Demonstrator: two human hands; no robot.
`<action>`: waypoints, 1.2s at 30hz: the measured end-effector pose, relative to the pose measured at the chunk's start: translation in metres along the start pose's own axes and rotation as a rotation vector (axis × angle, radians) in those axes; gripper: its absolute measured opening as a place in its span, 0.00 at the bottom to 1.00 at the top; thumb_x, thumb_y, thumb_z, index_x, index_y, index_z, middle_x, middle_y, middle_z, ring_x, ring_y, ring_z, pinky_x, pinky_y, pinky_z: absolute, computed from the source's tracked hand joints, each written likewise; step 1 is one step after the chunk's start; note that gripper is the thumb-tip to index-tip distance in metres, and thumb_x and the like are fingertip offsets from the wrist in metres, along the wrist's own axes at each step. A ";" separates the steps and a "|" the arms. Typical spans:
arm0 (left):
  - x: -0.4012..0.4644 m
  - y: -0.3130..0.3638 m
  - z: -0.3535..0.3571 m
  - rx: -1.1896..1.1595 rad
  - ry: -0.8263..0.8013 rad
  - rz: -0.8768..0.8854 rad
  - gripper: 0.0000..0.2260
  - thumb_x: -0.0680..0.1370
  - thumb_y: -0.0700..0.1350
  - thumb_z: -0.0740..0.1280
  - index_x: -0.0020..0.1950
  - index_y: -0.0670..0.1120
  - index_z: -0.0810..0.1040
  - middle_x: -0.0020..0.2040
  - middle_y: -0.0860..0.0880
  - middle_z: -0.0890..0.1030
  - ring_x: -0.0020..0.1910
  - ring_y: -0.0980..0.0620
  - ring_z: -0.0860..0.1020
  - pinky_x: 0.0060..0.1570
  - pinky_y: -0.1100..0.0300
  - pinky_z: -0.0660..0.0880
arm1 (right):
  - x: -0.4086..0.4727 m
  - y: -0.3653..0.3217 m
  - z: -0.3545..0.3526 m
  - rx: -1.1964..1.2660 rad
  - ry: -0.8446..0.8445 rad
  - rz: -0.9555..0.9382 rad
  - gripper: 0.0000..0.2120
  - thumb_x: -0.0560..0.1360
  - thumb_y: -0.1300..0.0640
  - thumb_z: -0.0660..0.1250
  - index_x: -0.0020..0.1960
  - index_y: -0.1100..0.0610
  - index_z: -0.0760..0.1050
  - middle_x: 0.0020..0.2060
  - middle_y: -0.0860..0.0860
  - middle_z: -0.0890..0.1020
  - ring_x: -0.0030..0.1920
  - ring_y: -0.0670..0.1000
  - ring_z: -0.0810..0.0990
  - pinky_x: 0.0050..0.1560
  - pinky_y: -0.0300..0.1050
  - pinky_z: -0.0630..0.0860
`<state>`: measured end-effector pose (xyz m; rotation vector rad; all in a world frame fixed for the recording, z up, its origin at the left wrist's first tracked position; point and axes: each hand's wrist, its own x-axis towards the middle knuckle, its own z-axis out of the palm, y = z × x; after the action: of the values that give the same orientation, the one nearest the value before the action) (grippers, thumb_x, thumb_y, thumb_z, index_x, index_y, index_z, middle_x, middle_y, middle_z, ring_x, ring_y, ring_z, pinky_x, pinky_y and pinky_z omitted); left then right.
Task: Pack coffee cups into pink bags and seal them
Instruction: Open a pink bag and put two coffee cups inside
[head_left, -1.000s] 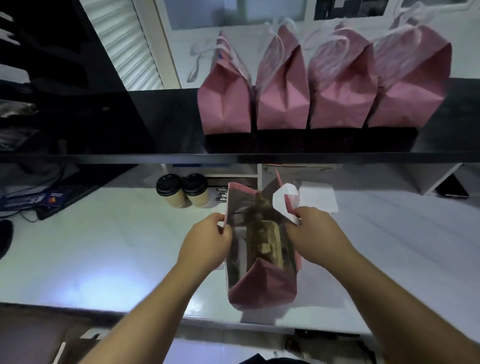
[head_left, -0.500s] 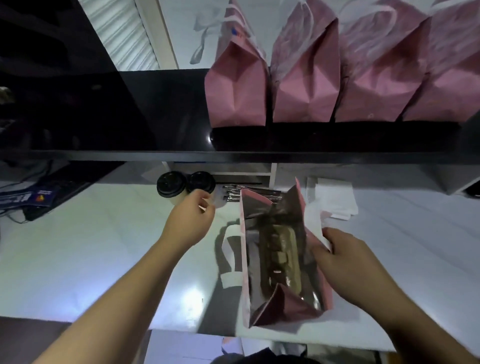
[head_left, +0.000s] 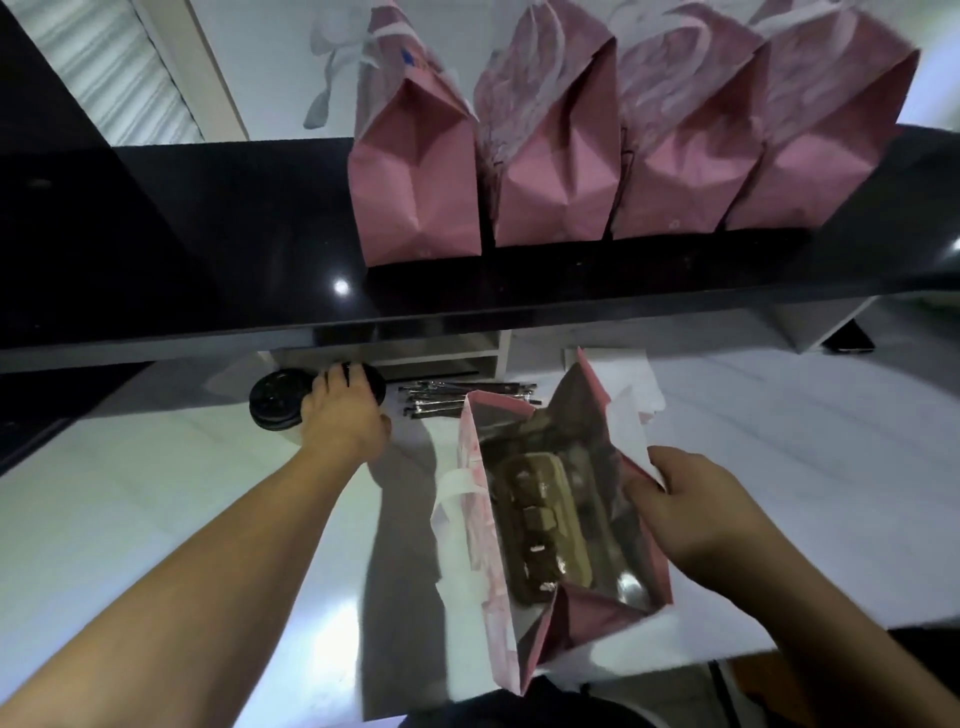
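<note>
White counter (head_left: 130, 499) fills the lower view, with a black shelf (head_left: 208, 249) running across above it. On that shelf four pink bags (head_left: 550, 156) stand side by side with their tops folded down, which suggests they are already packed and sealed and were set up there to keep the work surface free.

Down on the counter an open bag (head_left: 493, 545) stands upright with its mouth wide. A brown carrier (head_left: 540, 530) lies at the bottom, probably to keep cups from tipping. White paper (head_left: 644, 384) lies behind the bag, and a bundle of dark straws (head_left: 447, 400) lies near the back edge under the shelf.

My right hand (head_left: 696, 514) pinches the bag's right wall near the rim, fingers curled over the edge, most likely to hold the mouth open and keep the light bag from sliding while a cup goes in.

My left hand (head_left: 345, 415) reaches to the back of the counter and closes over the lid of the right cup (head_left: 371, 382), fingers wrapped down round it; most of that cup is hidden under the hand. A second cup (head_left: 275, 402) with a black lid stands touching or just beside it, to the left, untouched.

Both cups sit well to the left of the open bag, so the gripped one must travel rightward over the straws and down through the mouth. No cup is in this bag yet.
</note>
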<state>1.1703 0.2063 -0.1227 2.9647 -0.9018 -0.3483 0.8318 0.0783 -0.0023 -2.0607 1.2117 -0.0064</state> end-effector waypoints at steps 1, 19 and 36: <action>0.003 -0.001 -0.002 -0.008 0.006 -0.008 0.39 0.77 0.52 0.73 0.81 0.43 0.58 0.78 0.40 0.63 0.75 0.36 0.63 0.73 0.43 0.64 | 0.000 -0.001 0.000 -0.015 0.003 -0.004 0.15 0.82 0.43 0.61 0.41 0.48 0.76 0.33 0.44 0.81 0.35 0.46 0.80 0.31 0.39 0.69; -0.105 -0.003 -0.054 -0.445 0.166 0.115 0.39 0.68 0.59 0.77 0.76 0.54 0.68 0.70 0.47 0.69 0.68 0.42 0.71 0.66 0.48 0.73 | 0.001 0.003 -0.025 -0.079 -0.184 -0.154 0.07 0.82 0.45 0.62 0.48 0.45 0.76 0.35 0.43 0.81 0.33 0.42 0.81 0.28 0.32 0.69; -0.168 0.124 -0.094 -0.058 -0.011 0.681 0.37 0.71 0.60 0.75 0.76 0.61 0.61 0.70 0.56 0.68 0.68 0.53 0.71 0.61 0.54 0.79 | 0.006 0.013 -0.029 -0.171 -0.105 -0.238 0.17 0.84 0.45 0.58 0.37 0.45 0.66 0.32 0.43 0.75 0.33 0.44 0.75 0.30 0.38 0.64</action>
<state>0.9876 0.1917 0.0138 2.3969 -1.7617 -0.3449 0.8154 0.0530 0.0089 -2.3133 0.9258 0.0957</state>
